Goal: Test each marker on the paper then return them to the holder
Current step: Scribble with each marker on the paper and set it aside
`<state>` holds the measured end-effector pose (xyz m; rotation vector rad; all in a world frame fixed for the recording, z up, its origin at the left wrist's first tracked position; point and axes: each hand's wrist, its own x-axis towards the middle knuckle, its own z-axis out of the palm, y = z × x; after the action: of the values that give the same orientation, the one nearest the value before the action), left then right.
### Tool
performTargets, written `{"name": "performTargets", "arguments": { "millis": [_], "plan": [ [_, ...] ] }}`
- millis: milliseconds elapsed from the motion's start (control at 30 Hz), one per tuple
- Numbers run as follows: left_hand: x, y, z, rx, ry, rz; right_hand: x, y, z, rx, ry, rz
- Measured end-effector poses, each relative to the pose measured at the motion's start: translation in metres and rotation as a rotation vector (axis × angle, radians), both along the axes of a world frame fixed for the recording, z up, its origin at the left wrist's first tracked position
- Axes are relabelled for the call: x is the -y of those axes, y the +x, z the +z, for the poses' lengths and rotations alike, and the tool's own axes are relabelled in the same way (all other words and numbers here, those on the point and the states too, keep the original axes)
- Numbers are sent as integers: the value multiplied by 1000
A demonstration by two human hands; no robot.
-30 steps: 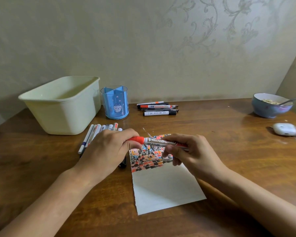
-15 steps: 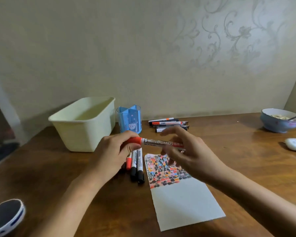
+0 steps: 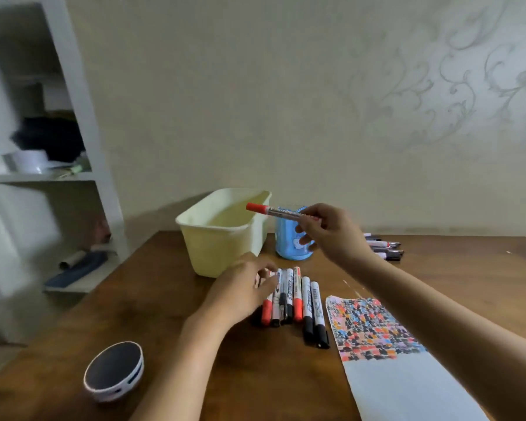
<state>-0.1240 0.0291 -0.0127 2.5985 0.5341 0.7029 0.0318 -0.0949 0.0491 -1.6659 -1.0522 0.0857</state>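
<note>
Head view: right hand (image 3: 331,235) now alone pinching the capped red whiteboard marker (image 3: 274,210), lifted to frame centre over the cream plastic bin (image 3: 222,235) and blue cup holder (image 3: 289,247). Left hand (image 3: 240,287), off the cap, fingers loosely curled onto the marker row (image 3: 295,299) below. Scribbled paper sheet (image 3: 374,329) lower right. Likely tested, recapped, bound for storage.

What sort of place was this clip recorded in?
Most likely a room at home, not a lab: a wooden table against patterned wallpaper, and a cluttered white shelf unit at the left holding household odds and ends.
</note>
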Motion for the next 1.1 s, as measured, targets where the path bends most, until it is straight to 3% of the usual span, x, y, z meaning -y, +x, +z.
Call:
{"name": "performTargets", "arguments": {
  "millis": [267, 633, 933, 1100],
  "plan": [
    [7, 3, -3, -116, 11, -65, -74, -8, 31, -71, 21, 38],
    [16, 5, -2, -125, 72, -77, -92, -15, 30, -218, -52, 88],
    [33, 8, 5, -117, 175, -109, -17, 47, 20, -86, -82, -75],
    [64, 14, 5, -227, 282, -174, 56, 101, -29, 164, -329, -261]
  ]
}}
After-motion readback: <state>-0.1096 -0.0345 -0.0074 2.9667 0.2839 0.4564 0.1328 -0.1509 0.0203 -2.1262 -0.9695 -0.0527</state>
